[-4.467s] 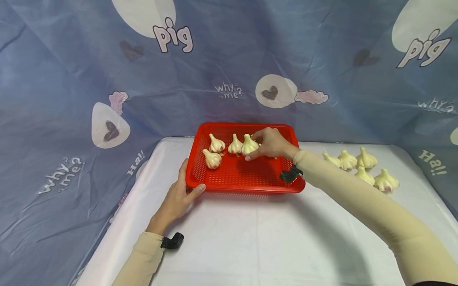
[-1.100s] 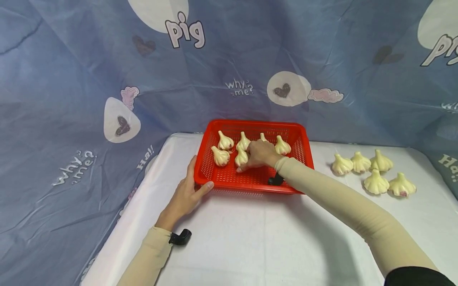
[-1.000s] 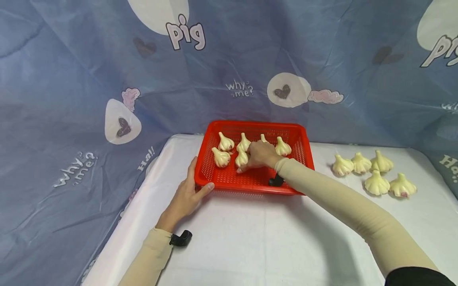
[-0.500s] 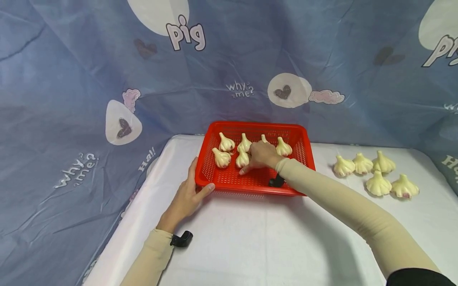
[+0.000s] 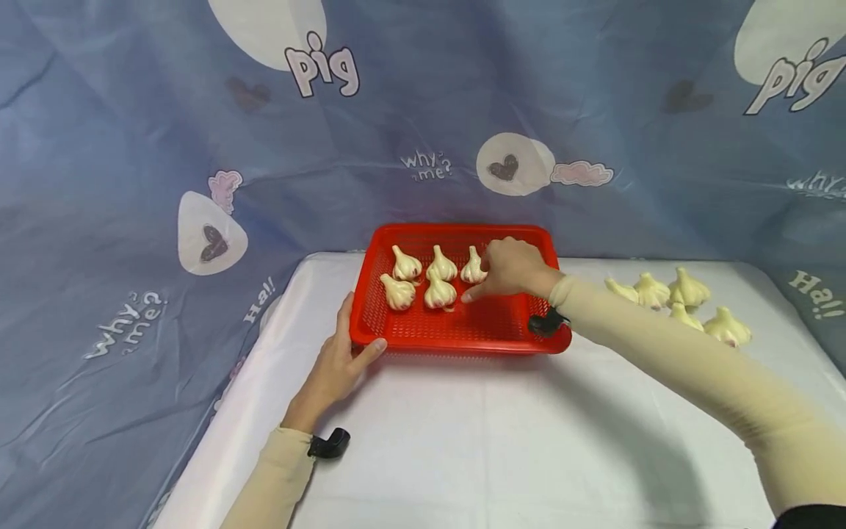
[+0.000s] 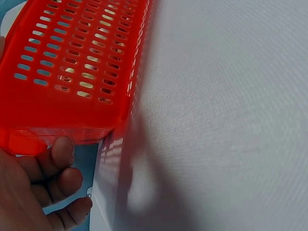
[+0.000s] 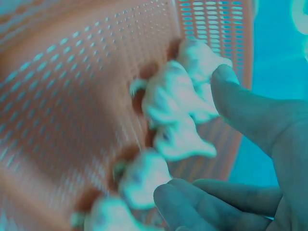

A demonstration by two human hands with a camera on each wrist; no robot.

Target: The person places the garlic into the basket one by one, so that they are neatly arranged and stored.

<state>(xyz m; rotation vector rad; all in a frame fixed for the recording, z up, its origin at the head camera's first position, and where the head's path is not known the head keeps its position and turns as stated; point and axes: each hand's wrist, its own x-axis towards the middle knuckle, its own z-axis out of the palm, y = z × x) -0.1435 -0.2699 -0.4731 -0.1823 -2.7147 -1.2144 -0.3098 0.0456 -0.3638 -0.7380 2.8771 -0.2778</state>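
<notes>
A red perforated plastic basket (image 5: 456, 344) stands on the white-covered table, with several garlic bulbs (image 5: 440, 294) inside in two rows. My left hand (image 5: 333, 367) grips its near left corner, thumb over the rim; curled fingertips (image 6: 62, 153) show below the rim in the left wrist view. Over the basket's right half is my right hand (image 5: 512, 268), thumb and fingers spread apart with nothing between them. Beside its thumb, a back-row bulb (image 5: 473, 268) is partly covered. The right wrist view, blurred and tinted, shows a line of bulbs (image 7: 171, 94) beyond the parted thumb and fingers.
More garlic bulbs (image 5: 687, 288) sit in a group on the table to the right, partly behind the right sleeve (image 5: 674, 360). A blue printed cloth (image 5: 370, 147) hangs directly behind the basket. White table cover (image 5: 476, 441) spans the front.
The bulb my right hand held earlier now rests in the front row. That hand has let go and moved up and right. My left hand stays at the basket corner.
</notes>
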